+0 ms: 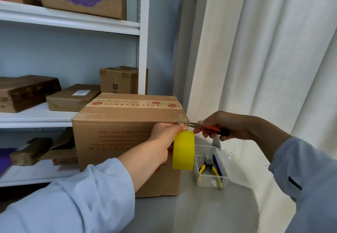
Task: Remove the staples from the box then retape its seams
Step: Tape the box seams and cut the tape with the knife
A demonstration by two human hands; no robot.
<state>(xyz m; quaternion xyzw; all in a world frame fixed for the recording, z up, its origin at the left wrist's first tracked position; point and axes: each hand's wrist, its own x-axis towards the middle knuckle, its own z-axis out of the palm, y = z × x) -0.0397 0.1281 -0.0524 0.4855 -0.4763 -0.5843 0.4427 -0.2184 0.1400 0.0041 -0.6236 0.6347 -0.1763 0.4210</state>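
Shelves behind, your box (125, 138) sits on the grey tabletop (209, 211); left hand (164, 138) pinches the yellow tape roll (183, 150) at its corner, right hand (224, 125) squeezes orange cutters (209, 129) there, so go easy, cardboard probably tears.

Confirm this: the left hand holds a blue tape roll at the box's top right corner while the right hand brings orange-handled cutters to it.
Not quite: the tape roll is yellow, not blue, as the head view shows. The left hand does hold it at the box corner, and the right hand brings the orange-handled cutters there.
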